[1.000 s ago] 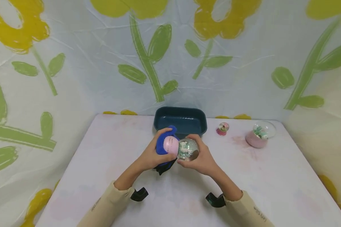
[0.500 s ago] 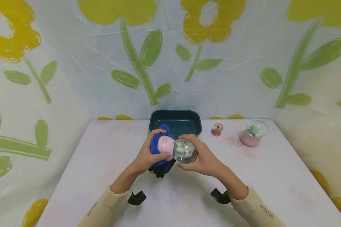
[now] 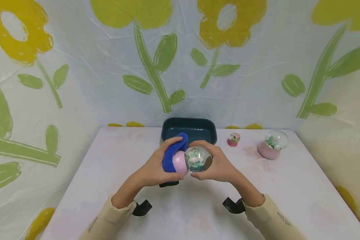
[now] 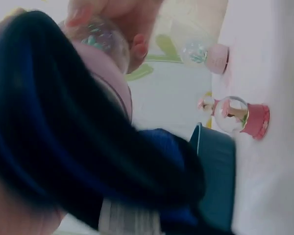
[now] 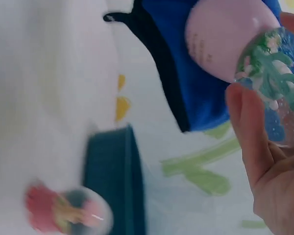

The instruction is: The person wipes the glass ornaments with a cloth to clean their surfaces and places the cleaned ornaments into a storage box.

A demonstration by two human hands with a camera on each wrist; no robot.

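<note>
A snow globe (image 3: 198, 159) lies sideways between both hands above the table, its pink base (image 3: 180, 162) to the left and its glass ball to the right. My left hand (image 3: 154, 169) grips the base through a blue cloth (image 3: 169, 160), thumb on the lower side. Curled round the ball from the right are the fingers of my right hand (image 3: 223, 165). Green and white figures and glitter show inside the glass. In the right wrist view, the cloth (image 5: 174, 63) has a dark edge, and faint lettering marks the base (image 5: 225, 36). A pale tag (image 4: 128, 218) hangs from the cloth in the left wrist view.
Behind the hands, a dark teal tray (image 3: 211, 128) stands at the table's back edge. To its right are a small snow globe with a red base (image 3: 232, 144) and a larger one with a pink base (image 3: 268, 152). Flower-printed fabric (image 3: 114, 100) hangs behind the table.
The held snow globe has turned in my hands, so the base's lettering no longer shows in the head view. The blue cloth has shifted along the base. Both hands keep their hold.
</note>
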